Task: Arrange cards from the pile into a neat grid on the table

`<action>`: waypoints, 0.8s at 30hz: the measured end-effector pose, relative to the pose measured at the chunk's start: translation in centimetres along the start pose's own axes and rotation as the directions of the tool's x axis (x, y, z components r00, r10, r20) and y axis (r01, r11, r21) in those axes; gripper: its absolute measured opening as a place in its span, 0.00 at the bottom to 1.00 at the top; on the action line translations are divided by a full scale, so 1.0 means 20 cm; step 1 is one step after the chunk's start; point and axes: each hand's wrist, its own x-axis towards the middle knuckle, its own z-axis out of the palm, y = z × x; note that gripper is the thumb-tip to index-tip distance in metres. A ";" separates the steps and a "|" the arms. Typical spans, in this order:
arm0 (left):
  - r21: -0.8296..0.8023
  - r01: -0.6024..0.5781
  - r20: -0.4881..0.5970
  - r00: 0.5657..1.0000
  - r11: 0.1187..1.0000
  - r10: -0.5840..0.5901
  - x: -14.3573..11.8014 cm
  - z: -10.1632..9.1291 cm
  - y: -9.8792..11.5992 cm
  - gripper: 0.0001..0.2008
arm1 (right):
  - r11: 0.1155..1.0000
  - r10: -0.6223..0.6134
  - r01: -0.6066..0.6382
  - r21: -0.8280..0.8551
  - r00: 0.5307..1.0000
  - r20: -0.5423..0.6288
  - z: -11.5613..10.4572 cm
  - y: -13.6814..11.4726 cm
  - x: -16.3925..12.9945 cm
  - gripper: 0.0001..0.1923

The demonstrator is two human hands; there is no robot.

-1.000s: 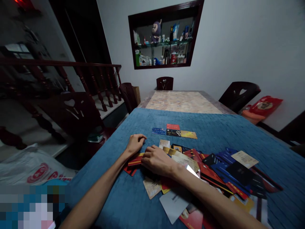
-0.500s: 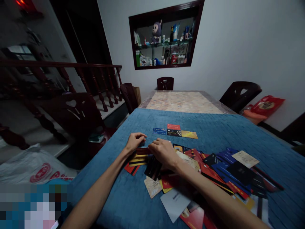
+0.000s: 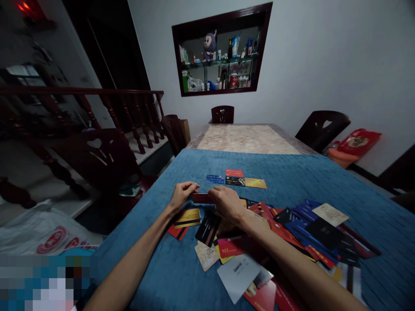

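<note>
Between my hands is a dark red card (image 3: 201, 198), tilted so that it shows as a narrow strip. My right hand (image 3: 227, 203) grips its right end with bent fingers. My left hand (image 3: 182, 195) is closed in a pinch at the card's left end; its exact contact is partly hidden. Below my left hand lie a gold card (image 3: 188, 217) and a red card with a dark stripe (image 3: 177, 232). A black card (image 3: 207, 229) lies below my right hand. Beyond my hands are a blue card (image 3: 215, 179), a red card (image 3: 234, 172), a black patterned card (image 3: 235, 181) and a yellow card (image 3: 255, 183).
A loose heap of overlapping cards (image 3: 324, 233) spreads to the right, partly under my right forearm. A blue cloth (image 3: 155, 268) covers the near part of the table, with its patterned top (image 3: 240, 137) beyond. Dark chairs (image 3: 320, 129) stand around it.
The dark red card and my right hand have moved slightly away from me and rightward relative to the cards below. More of the gold and black cards shows. The view has shifted slightly.
</note>
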 end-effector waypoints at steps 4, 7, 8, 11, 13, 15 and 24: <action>-0.012 -0.015 0.053 0.998 1.000 0.016 -0.01 0.00 0.01 0.18 | 1.000 0.009 -0.009 -0.002 1.000 -0.019 0.04 0.02 0.01 0.10; -0.025 -0.038 0.065 0.997 0.999 0.040 -0.01 -0.01 0.00 0.14 | 0.999 0.034 -0.034 0.000 0.999 -0.021 0.07 0.02 0.01 0.10; -0.022 -0.045 0.072 0.996 0.999 0.046 0.00 -0.01 0.00 0.13 | 0.999 0.044 -0.044 0.004 0.999 -0.020 0.07 0.02 0.01 0.11; 0.004 -0.058 0.107 0.993 0.998 0.057 0.00 0.00 -0.03 0.12 | 0.997 0.072 -0.071 0.013 0.997 -0.027 0.09 0.02 0.02 0.11; 0.049 -0.079 0.119 0.990 0.996 0.072 0.01 0.00 -0.05 0.11 | 0.996 0.093 -0.092 0.024 0.995 -0.035 0.09 0.02 0.02 0.12; 0.127 -0.107 0.102 0.990 0.986 0.094 0.02 0.01 -0.06 0.09 | 0.993 0.110 -0.109 0.041 0.993 -0.037 0.09 0.02 0.02 0.13; 0.291 -0.176 0.050 0.984 0.940 0.169 0.01 0.02 -0.08 0.07 | 0.978 0.192 -0.192 0.076 0.981 0.019 0.08 0.02 0.01 0.20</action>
